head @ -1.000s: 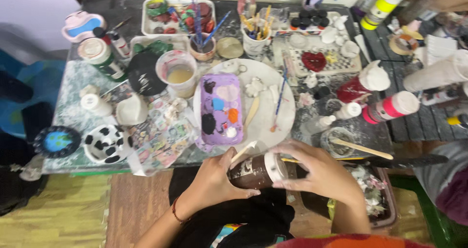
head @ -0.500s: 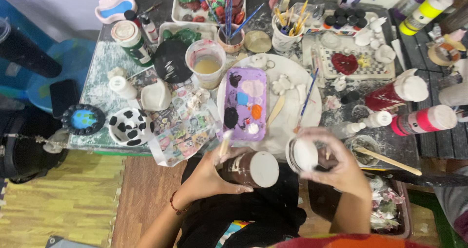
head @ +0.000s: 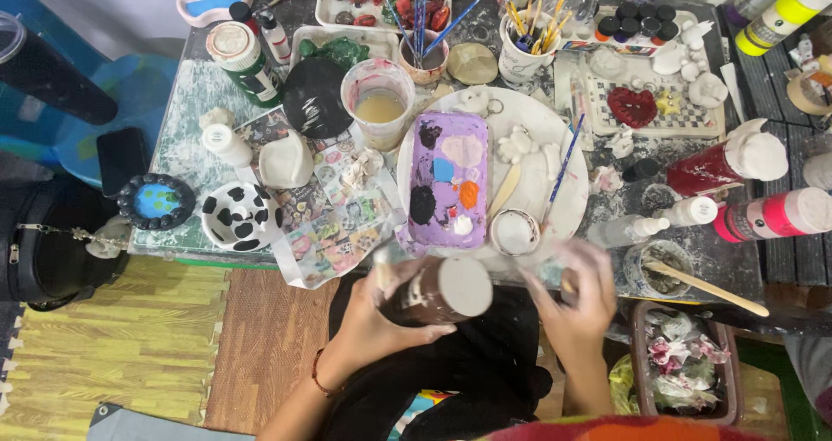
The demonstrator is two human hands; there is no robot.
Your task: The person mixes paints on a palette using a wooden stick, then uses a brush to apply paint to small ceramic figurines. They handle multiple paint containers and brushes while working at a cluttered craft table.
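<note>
My left hand (head: 368, 320) grips a brown paint jar (head: 433, 292) tipped on its side, its pale round end facing right, just off the table's near edge. My right hand (head: 574, 295) is blurred beside it, fingers apart, with nothing visible in it. A white lid (head: 514, 231) lies on the round white plate (head: 568, 211), just above my right hand. On that plate sit a purple palette (head: 451, 181) with blobs of paint, a blue-handled brush (head: 565, 159) and a wooden stick (head: 506, 190).
A cup of murky water (head: 380, 103), a cow-patterned bowl (head: 238, 217), red (head: 724, 165) and pink (head: 771, 216) paint bottles, a cup of brushes (head: 520, 51) and a checkered tray (head: 685, 116) crowd the table. A bin of paper scraps (head: 685, 363) stands at lower right.
My right hand took the white lid off the jar, set it on the plate and drew back toward me. The left hand keeps hold of the jar.
</note>
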